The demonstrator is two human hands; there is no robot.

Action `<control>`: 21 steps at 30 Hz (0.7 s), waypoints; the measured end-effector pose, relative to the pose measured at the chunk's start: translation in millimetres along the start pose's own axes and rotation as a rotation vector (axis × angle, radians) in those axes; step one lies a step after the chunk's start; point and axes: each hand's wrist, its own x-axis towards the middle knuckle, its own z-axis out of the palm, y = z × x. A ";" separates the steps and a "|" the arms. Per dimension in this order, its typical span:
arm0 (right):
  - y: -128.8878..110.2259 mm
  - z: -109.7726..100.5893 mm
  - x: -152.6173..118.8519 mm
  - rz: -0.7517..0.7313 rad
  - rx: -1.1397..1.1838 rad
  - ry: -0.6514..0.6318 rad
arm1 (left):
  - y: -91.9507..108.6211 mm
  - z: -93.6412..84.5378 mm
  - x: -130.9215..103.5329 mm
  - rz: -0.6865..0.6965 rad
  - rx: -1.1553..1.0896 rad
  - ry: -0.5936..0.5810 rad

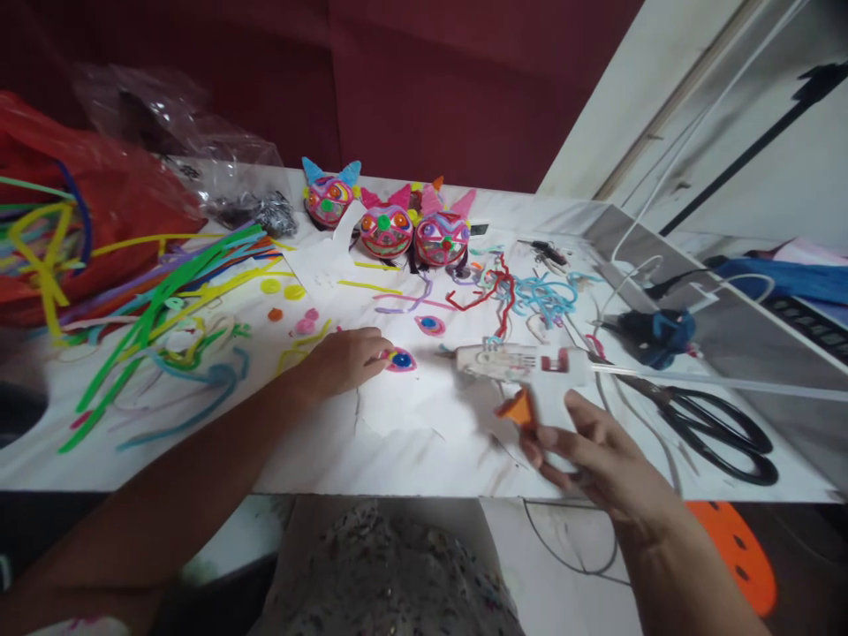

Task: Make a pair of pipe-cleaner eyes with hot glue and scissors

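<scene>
White glue gun (530, 362), orange trigger (517, 408), blue-centred pink eye piece (401, 360)

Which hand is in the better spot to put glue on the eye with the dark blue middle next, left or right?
Probably the right hand: it holds the glue gun, nozzle pointing toward the eye. The left hand is at the eye's edge.

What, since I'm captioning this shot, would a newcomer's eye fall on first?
Probably the bright, eared heads clustered at the back of the table. Then the white glue gun in the right hand, and the pink-and-blue eye shape at the left hand.
</scene>
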 end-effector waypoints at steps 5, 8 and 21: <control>1.7 16.7 12.8 0.043 -0.051 -0.162 | -5.0 4.4 0.5 0.006 -0.016 0.015; -0.1 24.2 20.3 0.031 -0.111 -0.180 | -6.6 7.1 0.9 0.007 -0.028 0.026; -1.0 36.0 33.7 0.064 -0.218 -0.171 | -4.7 5.9 0.9 0.012 0.014 0.031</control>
